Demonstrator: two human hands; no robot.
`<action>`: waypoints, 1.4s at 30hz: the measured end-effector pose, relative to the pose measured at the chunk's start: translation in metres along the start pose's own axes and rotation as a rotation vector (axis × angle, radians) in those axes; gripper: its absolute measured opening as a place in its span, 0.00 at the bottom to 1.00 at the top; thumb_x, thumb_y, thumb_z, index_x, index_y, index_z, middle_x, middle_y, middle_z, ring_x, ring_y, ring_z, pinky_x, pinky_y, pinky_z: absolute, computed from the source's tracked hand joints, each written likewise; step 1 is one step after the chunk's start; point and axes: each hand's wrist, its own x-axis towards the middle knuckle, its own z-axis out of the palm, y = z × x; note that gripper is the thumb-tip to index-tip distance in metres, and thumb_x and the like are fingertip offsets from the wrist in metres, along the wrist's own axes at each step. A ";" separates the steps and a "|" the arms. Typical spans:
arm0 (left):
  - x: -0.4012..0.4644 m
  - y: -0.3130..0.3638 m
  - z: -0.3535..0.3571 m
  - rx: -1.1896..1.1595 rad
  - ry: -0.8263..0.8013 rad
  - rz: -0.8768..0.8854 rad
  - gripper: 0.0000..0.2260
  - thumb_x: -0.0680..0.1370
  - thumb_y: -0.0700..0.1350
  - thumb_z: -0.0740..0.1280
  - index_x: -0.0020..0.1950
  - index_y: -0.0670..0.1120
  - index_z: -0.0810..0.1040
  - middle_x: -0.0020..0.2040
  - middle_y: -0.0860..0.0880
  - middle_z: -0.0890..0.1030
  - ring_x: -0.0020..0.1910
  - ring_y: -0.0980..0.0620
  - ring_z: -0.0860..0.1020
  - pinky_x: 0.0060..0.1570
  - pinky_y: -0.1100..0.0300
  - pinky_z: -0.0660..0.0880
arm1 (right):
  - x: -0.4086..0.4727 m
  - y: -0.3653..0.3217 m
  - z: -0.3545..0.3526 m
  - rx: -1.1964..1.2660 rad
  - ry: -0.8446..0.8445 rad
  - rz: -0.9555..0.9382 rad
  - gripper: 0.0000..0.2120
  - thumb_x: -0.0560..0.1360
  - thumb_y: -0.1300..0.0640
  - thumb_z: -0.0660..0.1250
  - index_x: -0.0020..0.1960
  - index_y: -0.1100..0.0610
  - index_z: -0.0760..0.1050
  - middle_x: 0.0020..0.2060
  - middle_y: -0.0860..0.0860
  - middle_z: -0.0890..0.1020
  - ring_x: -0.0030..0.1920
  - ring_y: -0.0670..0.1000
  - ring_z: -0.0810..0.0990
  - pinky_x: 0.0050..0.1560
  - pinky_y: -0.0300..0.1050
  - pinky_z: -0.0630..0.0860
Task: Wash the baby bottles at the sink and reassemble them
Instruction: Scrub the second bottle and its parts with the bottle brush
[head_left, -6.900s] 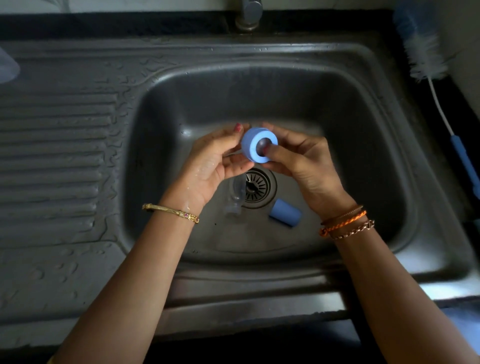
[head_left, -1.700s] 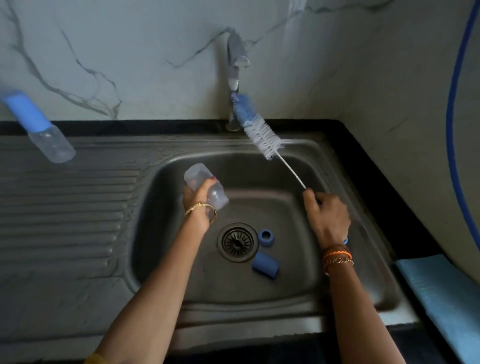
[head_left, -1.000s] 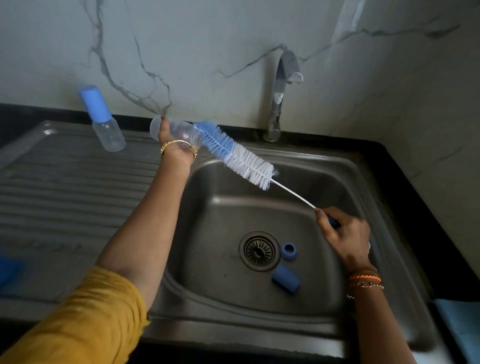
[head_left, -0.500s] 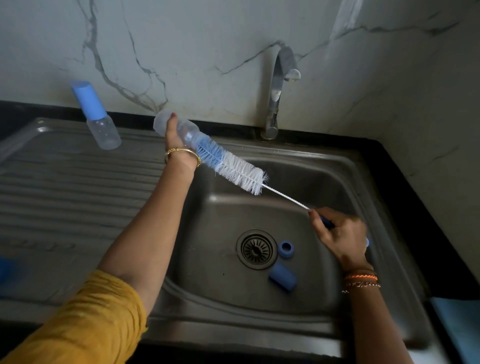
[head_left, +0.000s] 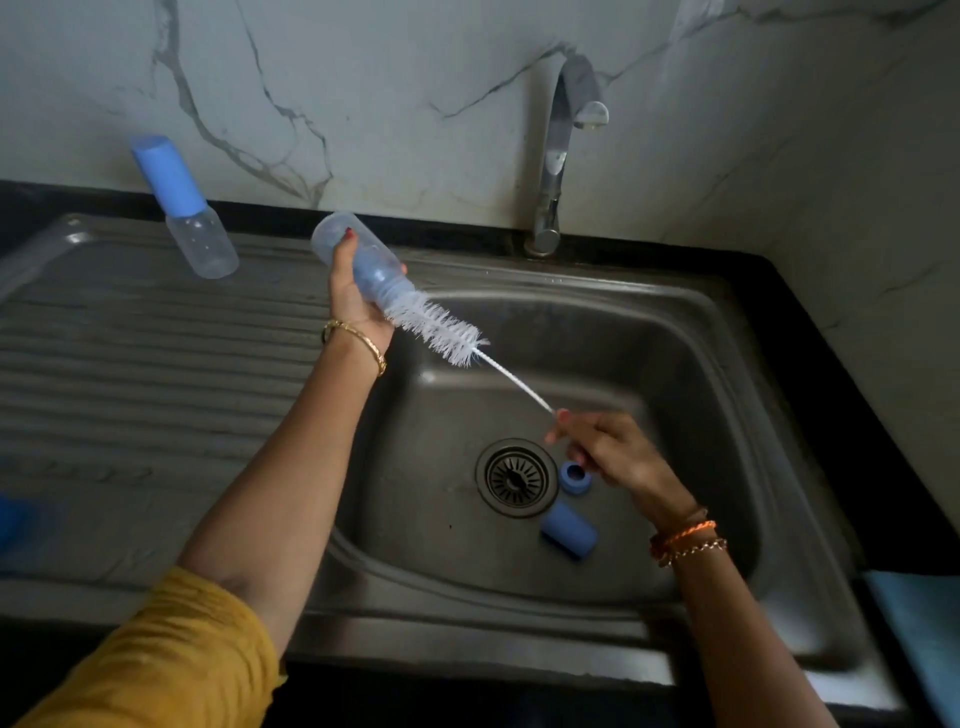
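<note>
Left hand (head_left: 358, 296) grips clear bottle (head_left: 358, 260) over sink (head_left: 675, 322) rear-left corner; right hand (head_left: 618, 457) holds brush (head_left: 441, 327), blue tip inside bottle. Blue ring (head_left: 575, 477), cap (head_left: 568, 530) beside drain (head_left: 514, 478).

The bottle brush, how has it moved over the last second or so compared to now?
The white-and-blue bristled bottle brush has gone deeper into the clear plastic baby bottle: its blue bristles are now inside and only the white ones stick out. The left hand still holds the bottle and the right hand still grips the brush handle. The blue ring and blue cap lie unmoved in the steel sink.
</note>
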 end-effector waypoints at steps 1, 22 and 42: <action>0.002 0.000 0.000 -0.022 0.045 0.018 0.20 0.77 0.52 0.63 0.63 0.42 0.67 0.49 0.45 0.73 0.45 0.49 0.75 0.44 0.56 0.77 | 0.001 0.001 -0.002 -0.128 0.084 -0.109 0.07 0.76 0.53 0.66 0.44 0.55 0.79 0.30 0.53 0.75 0.28 0.46 0.73 0.30 0.41 0.71; -0.013 0.015 0.033 -0.228 -0.292 0.040 0.24 0.50 0.35 0.77 0.43 0.41 0.75 0.38 0.46 0.78 0.31 0.50 0.79 0.32 0.60 0.77 | -0.015 -0.010 -0.007 0.754 -0.344 0.295 0.07 0.63 0.52 0.66 0.31 0.55 0.76 0.21 0.45 0.57 0.21 0.41 0.49 0.23 0.29 0.45; -0.012 0.024 0.025 0.133 -0.057 -0.031 0.14 0.61 0.41 0.68 0.45 0.44 0.72 0.40 0.46 0.72 0.36 0.50 0.73 0.45 0.56 0.75 | -0.009 0.003 0.012 0.406 -0.068 0.226 0.14 0.80 0.55 0.56 0.39 0.56 0.74 0.24 0.49 0.69 0.18 0.40 0.61 0.17 0.31 0.54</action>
